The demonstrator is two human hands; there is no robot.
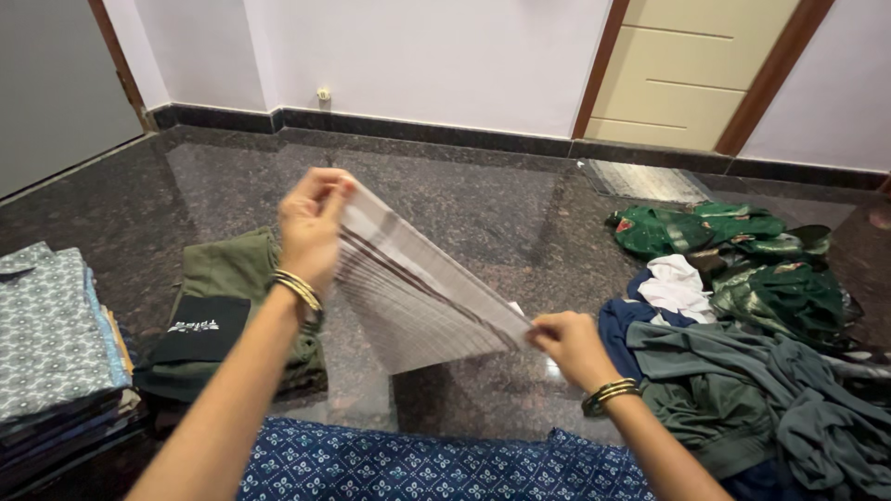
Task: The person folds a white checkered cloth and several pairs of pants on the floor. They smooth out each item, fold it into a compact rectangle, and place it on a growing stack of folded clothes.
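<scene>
the left hand (311, 223) gripped the upper edge of a white cloth with brown stripes (413, 283), fingers closed on it. the right hand (568, 345) pinched the lower corner, apparently between thumb and fingers. the cloth hung taut above the dark granite floor (464, 204), between a folded olive garment (232, 306) and a heap of unfolded clothes (761, 353).

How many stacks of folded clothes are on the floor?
2. A patterned grey-blue stack lies at the far left; an olive-green stack sits beside it, partly behind the left hand. More may be out of view.
</scene>
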